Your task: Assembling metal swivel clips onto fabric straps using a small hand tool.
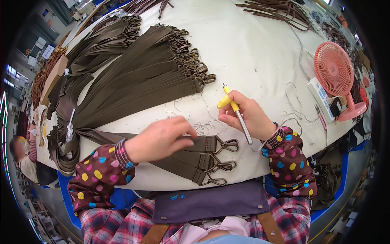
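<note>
Currently gripping a pen-shaped tool (244, 127) in the right hand (252, 118), to the right of the large strap bundle (134, 91), with thumb and fingers closed around the yellow grip. Tool slanted lengthwise, thin tip toward the far side of the table (252, 53), metal end toward the body. Left hand (158, 140) over the uppermost of three near straps (191, 158), on the body side of the large strap bundle; fingers loosely bent, blurred. Cannot tell any grasp there, nor touch from hover. Judged decisive: near straps bodyward and leftward from the right-hand fingers, long axes running left to right, at an angle to the tool; strap lengths nearer to the left hand, metal hooks (225, 166) on the body side of the right. Loose thread (207, 129) between both hands, just off the hook ends of the large strap bundle. Hidden: part of the near straps, under left hand and forearm. Hard to make out: individual thread strands, and any link from tool to thin cord (294, 114) farther right of the bundle.
</note>
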Available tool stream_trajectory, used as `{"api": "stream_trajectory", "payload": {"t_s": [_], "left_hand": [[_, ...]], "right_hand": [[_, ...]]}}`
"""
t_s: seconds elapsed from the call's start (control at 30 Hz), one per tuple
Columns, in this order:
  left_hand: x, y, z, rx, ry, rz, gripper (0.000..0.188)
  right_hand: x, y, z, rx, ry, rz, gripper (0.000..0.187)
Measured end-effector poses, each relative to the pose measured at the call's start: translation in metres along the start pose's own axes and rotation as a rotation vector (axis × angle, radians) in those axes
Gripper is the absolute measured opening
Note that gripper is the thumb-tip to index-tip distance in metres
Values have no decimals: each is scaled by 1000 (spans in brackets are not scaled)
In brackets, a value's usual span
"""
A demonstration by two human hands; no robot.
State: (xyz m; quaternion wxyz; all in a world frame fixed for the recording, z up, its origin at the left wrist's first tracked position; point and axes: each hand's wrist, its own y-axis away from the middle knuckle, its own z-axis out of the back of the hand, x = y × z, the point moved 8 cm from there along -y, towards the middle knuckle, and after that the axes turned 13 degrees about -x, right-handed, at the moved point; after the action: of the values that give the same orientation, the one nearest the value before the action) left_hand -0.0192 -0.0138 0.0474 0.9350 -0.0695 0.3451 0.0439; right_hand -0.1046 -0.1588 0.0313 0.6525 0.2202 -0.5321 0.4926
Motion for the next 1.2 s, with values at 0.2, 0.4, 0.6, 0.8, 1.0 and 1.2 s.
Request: {"api": "stream_trajectory", "payload": {"t_s": [0.2, 0.4, 0.6, 0.8, 1.0, 1.2], "left_hand": [[50, -50, 43, -455, -481, -27, 22], [48, -49, 30, -471, -559, -48, 28], [63, -28, -5, -105, 506, 386, 16], [63, -12, -24, -63, 752, 375, 15], [46, -19, -14, -269, 137, 95, 18], [24, -19, 0, -383, -330, -148, 25]], "right_hand": [[-10, -7, 3, -109, 92, 26, 22], [-12, -8, 8, -206, 166, 51, 21], [9, -8, -5, -122, 167, 336, 25], [7, -3, -36, 51, 161, 286, 27], [-7, 1, -30, 34, 248, 141, 30], [-14, -1, -20, -46, 268, 206, 29]]}}
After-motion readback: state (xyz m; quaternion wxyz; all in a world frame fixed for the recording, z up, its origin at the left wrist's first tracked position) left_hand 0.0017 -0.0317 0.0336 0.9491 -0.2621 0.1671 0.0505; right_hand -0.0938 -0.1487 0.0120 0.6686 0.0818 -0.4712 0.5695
